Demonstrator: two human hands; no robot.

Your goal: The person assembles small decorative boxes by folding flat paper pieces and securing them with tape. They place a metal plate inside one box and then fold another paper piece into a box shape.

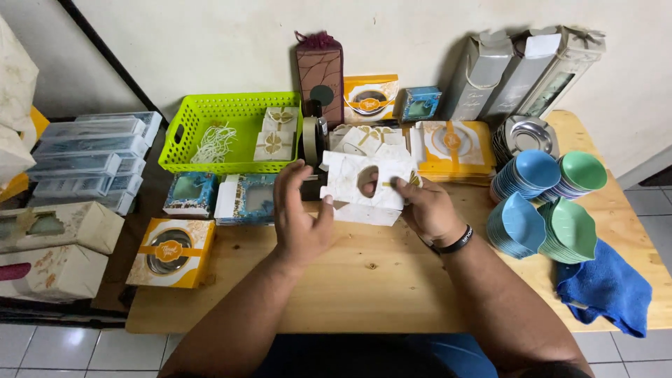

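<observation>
I hold a white box [367, 185] with an oval window above the tabletop [378, 280], both hands gripping: left hand [301, 217] fingers at its nine o'clock edge, right hand [427, 210] at three. Green basket [224, 129] sits at ten o'clock.

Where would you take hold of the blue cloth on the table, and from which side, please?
Pinch the blue cloth at its raised, bunched folds near the middle, coming down from above. It lies crumpled near the table's right edge, partly hanging over it, so flat edges give little to catch. The stacked blue bowls and green bowls crowd its left, so the right hand likely does best reaching from the near right.
</observation>
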